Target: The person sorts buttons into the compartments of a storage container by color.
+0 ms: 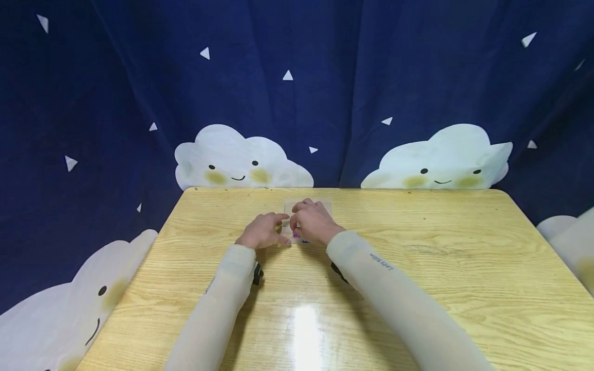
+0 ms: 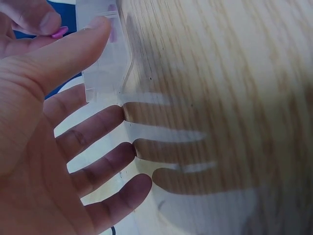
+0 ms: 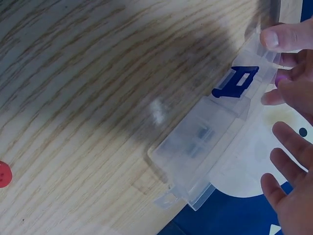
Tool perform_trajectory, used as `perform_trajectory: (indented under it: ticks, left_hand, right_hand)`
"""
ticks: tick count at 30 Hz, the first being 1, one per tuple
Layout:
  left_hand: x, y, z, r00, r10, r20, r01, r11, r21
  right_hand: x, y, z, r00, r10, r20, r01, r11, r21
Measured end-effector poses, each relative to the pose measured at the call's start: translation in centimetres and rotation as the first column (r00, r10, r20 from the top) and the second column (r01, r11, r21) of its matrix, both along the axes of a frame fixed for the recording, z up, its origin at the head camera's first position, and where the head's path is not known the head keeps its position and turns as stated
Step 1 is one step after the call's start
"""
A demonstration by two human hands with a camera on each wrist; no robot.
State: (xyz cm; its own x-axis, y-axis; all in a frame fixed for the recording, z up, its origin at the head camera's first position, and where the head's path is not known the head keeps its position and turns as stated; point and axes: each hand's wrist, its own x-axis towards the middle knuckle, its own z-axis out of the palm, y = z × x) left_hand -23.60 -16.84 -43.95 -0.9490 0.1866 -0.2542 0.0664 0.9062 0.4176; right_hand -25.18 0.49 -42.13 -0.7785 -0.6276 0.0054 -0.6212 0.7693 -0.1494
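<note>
A clear plastic box [image 3: 183, 139] with a dark blue latch [image 3: 237, 82] lies on the table between my hands. My right hand [image 1: 313, 221] pinches a small, flat pink-purple piece [image 2: 60, 32] over the box; its exact kind is hard to tell. My left hand [image 1: 264, 230] is spread at the box's left side. The left thumb [image 2: 93, 41] lies along the box's wall, and the left fingers are extended with their tips near the table. In the right wrist view, the left thumb [image 3: 276, 38] appears at the box's far end. Most of the box is hidden by my right hand in the head view.
A red round button [image 3: 4, 175] lies on the wooden table [image 1: 441, 247], at the edge of the right wrist view. Behind the table hangs a dark blue curtain [image 1: 320, 103] with white clouds [image 1: 232, 154]. A bright reflection shows near the table's front.
</note>
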Motion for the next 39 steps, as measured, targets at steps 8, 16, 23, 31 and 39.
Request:
perform_trajectory:
  ticks: [8,16,23,31,39]
  left_hand:
    - [0.0,0.2,-0.1,1.000,-0.010,-0.007,0.010,1.000,-0.017]
    - [0.0,0.3,0.0,1.000,-0.010,-0.008,0.010,1.000,-0.028]
    - [-0.1,0.3,0.0,1.000,-0.002,-0.001,0.002,1.000,-0.026]
    - [0.0,0.3,-0.1,1.000,-0.004,-0.008,0.004,1.000,-0.020]
    - [0.0,0.2,0.0,1.000,-0.006,0.000,0.006,1.000,-0.025]
  right_hand:
    - [0.1,0.2,-0.1,1.000,0.000,0.004,0.000,1.000,-0.008]
    - [0.2,0.3,-0.1,1.000,-0.002,0.027,0.002,1.000,-0.008]
    - [0.1,0.7,0.0,1.000,0.006,0.024,-0.006,1.000,-0.007]
    - [-0.3,2.0,0.3,1.000,-0.010,-0.005,0.010,1.000,0.024]
    - [-1.0,4.3,0.7,0.998,-0.037,-0.043,0.038,0.999,0.015]
